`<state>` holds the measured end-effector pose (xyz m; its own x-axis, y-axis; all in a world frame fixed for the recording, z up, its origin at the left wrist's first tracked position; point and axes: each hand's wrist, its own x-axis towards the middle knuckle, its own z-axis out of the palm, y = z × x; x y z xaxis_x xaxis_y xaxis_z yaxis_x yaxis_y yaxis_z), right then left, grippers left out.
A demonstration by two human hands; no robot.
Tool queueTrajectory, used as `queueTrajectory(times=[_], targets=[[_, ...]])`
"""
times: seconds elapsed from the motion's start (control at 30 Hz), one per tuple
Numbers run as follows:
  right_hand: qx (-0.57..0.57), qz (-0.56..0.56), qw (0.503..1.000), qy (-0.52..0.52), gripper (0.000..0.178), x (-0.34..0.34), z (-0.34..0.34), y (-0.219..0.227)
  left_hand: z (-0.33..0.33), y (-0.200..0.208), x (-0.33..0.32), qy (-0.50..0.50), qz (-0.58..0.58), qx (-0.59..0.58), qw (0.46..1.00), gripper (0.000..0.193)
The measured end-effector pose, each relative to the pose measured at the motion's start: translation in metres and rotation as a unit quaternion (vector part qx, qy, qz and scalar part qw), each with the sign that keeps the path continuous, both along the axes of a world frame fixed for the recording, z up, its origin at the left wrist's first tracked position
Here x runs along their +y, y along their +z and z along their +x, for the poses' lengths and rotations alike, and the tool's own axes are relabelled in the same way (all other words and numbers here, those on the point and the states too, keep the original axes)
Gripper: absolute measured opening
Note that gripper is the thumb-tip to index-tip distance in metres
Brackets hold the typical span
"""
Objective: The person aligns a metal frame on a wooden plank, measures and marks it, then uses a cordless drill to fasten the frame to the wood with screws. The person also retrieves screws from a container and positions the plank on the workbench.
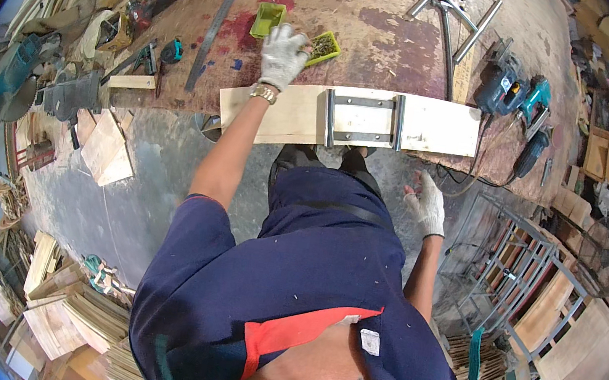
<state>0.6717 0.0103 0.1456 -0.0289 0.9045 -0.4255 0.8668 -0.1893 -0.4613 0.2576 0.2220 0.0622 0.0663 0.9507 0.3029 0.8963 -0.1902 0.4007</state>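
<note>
My left hand (pixel 283 58), in a pale knit glove with bare fingertips, is over the bench beside a small yellow-green tray (pixel 326 48) of screws. Its fingers are curled together at the tray's left edge; whatever they pinch is too small to make out. A second yellow-green tray (pixel 268 19) stands just beyond that hand. My right hand (pixel 426 204), gloved likewise, hangs below the bench's near edge, fingers loosely apart and holding nothing. Between them a long pale wooden board (pixel 442 125) lies along the edge. On it rests a metal frame (pixel 329 116) of two tubes joined by drilled flat bars.
On the right of the bench (pixel 328 9) are a blue jigsaw (pixel 500 85), a teal power tool (pixel 537 96) and cables. Another metal frame (pixel 461 22) lies at the back. Further left are a long metal strip (pixel 221 25), a tape measure (pixel 173 51) and a circular saw (pixel 12 86).
</note>
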Motion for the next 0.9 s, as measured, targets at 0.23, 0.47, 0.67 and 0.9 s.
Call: queueTrajectory(times=[0.23,0.47,0.67,0.9], targets=[[0.045,0.021,0.999,0.008,0.051,0.015,-0.003,-0.003,0.029,-0.009,0.021,0.014,-0.057,0.068,0.996,0.025],[0.030,-0.007,0.999,0.012,0.048,0.006,-0.009,-0.002,0.022,-0.015,0.022,-0.015,-0.059,0.087,0.994,0.018],[0.037,-0.019,0.999,0.005,0.049,-0.001,-0.007,-0.013,0.010,-0.012,0.008,-0.010,-0.055,0.004,0.998,0.021],[0.056,-0.037,0.998,0.011,0.043,0.025,-0.019,0.009,0.006,-0.014,-0.002,0.007,-0.072,0.025,0.997,0.031]])
